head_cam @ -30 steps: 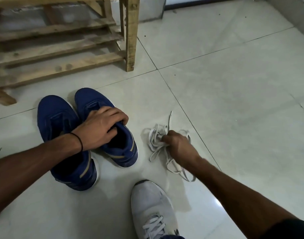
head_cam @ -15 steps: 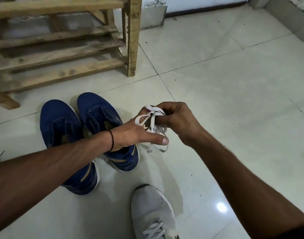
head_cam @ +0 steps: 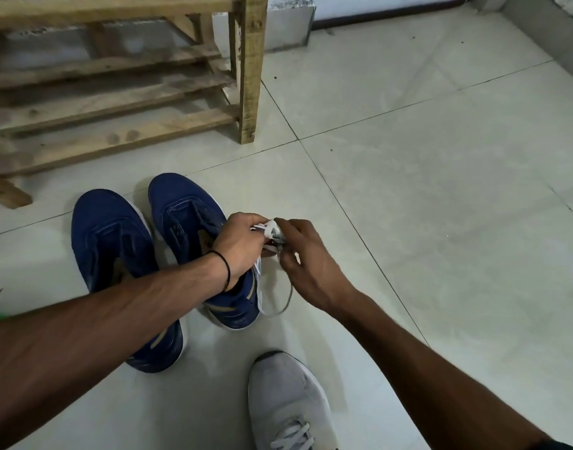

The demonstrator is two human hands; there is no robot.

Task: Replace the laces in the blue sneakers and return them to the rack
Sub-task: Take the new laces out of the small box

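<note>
Our left hand (head_cam: 243, 246) and right hand (head_cam: 308, 264) both pinch the bunched white laces (head_cam: 270, 228), seemingly tangled, so pulling apart carelessly could tighten a knot.

Navy sneakers (head_cam: 116, 241) with tan accents, white laces (head_cam: 272, 230), grey shoe (head_cam: 288, 394), pale wooden rack (head_cam: 249, 69)

Dim, cool indoor light; wide-angle view, slightly soft.
The pale floor (head_cam: 441, 190) carries a weak, diffuse sheen at lower centre, with no hard glare. Shadows are soft: dark between the slats of the rack (head_cam: 249, 76) at upper left, faint around the blue sneakers (head_cam: 109, 241). The upper right corner is darker. The right hand (head_cam: 311, 264) and the laces (head_cam: 272, 230) show motion blur. Tile joints bow toward the frame edges.
</note>
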